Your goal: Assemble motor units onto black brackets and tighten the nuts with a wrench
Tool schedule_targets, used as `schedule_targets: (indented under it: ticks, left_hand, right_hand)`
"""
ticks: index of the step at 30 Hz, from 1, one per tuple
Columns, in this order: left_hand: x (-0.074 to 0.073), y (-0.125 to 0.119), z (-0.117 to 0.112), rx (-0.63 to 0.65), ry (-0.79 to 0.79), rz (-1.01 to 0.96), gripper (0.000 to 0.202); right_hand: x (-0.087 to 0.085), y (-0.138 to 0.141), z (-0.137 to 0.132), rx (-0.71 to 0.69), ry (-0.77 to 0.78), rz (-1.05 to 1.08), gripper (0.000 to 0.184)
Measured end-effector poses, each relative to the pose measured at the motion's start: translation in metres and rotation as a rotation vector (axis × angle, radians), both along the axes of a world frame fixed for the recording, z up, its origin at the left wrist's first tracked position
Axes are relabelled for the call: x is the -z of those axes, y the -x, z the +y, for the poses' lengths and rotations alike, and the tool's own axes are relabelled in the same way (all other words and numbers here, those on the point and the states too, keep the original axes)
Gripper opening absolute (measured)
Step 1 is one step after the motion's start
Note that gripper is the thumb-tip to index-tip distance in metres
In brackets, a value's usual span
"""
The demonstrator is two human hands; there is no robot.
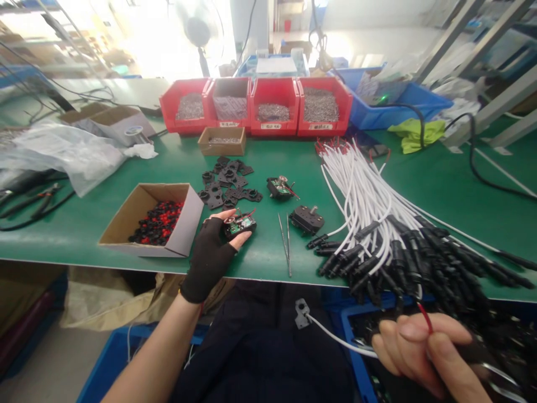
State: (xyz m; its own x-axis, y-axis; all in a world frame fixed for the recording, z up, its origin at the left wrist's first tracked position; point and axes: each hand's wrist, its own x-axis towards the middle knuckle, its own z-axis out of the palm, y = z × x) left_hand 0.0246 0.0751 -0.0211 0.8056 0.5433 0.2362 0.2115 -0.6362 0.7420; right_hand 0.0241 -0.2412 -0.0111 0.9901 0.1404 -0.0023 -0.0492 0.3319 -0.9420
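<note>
My left hand (212, 252), in a black fingerless glove, rests at the table's front edge. Its thumb and fingers grip a small black housing with a green circuit board (241, 225) and thin red wires. My right hand (423, 352) is closed on a white cable (339, 342), and a red wire end (424, 318) shows at its fingertips. A dark flat plate (301, 313) is on that cable's other end, over my lap. Metal tweezers (286, 246) lie between two more housings, one with its board up (280, 187), one black side up (307, 219).
Several black plates (226, 182) lie behind my left hand. A carton (193, 221) of red and black parts stands left. Bundled white cables (361, 184) with black connectors cover the right side. Red bins (274, 129) of small metal parts line the back, beside a blue crate (364, 115).
</note>
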Motion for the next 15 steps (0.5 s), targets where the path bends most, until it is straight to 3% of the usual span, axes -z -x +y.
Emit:
schedule_targets:
  ticks: [8, 13, 15]
  left_hand:
    - [0.001, -0.001, -0.002, 0.002, -0.004, -0.002, 0.056]
    - [0.000, 0.000, -0.001, 0.010, 0.026, -0.009, 0.057]
    - [-0.001, 0.001, -0.001, 0.008, 0.032, -0.015, 0.057]
  right_hand:
    - [-0.042, -0.006, 0.022, 0.020, -0.123, -0.003, 0.021]
    - [-0.036, -0.014, 0.012, -0.112, -0.207, -0.124, 0.021]
    - [-0.032, -0.014, 0.010, -0.104, -0.230, -0.118, 0.024]
